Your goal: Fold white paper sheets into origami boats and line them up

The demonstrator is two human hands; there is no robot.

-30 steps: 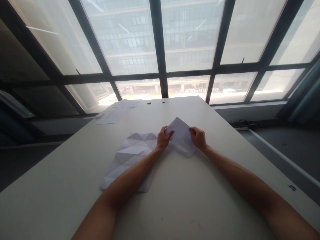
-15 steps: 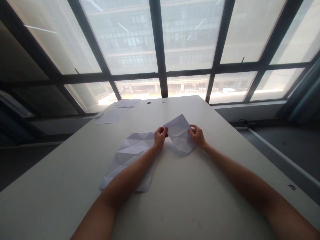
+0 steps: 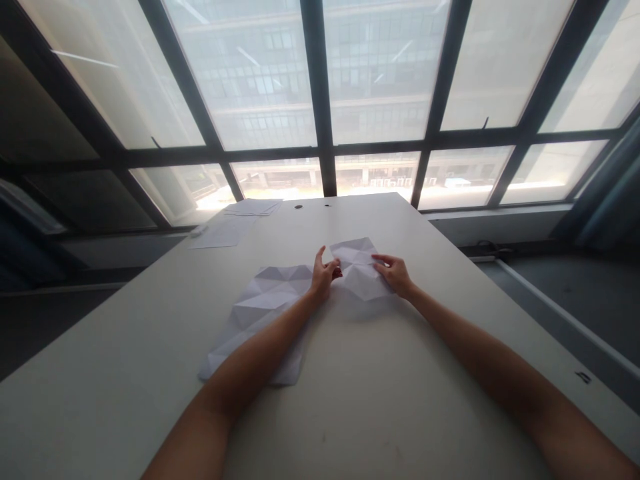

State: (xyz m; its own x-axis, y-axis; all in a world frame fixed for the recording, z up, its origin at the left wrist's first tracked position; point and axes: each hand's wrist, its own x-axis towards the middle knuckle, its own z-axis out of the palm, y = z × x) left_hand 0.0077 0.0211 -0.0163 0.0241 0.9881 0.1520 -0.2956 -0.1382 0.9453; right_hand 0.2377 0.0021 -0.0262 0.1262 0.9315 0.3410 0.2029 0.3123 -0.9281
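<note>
Above the table, a small folded sheet of white paper (image 3: 363,277) with crossing creases is held between my two hands. My right hand (image 3: 393,273) pinches its right edge, fingers on top and thumb toward me. At the left edge, my left hand (image 3: 325,275) has its index finger raised, while its thumb and curled fingers close on the paper; the exact contact is partly hidden. A larger creased sheet of paper (image 3: 270,293) lies on the table at the left, partly covered by my left forearm.
The white table (image 3: 390,400) stretches toward tall windows. Several flat paper sheets (image 3: 225,231) lie at its far left, beside a small white object (image 3: 199,231). Two dark spots, one a round hole (image 3: 299,207), mark the far end. A small black item (image 3: 583,378) sits near the right edge.
The small folded sheet has tipped flatter and lower, showing more of its creases. My left index finger has lifted away from the paper. My right hand has shifted slightly left and down.
</note>
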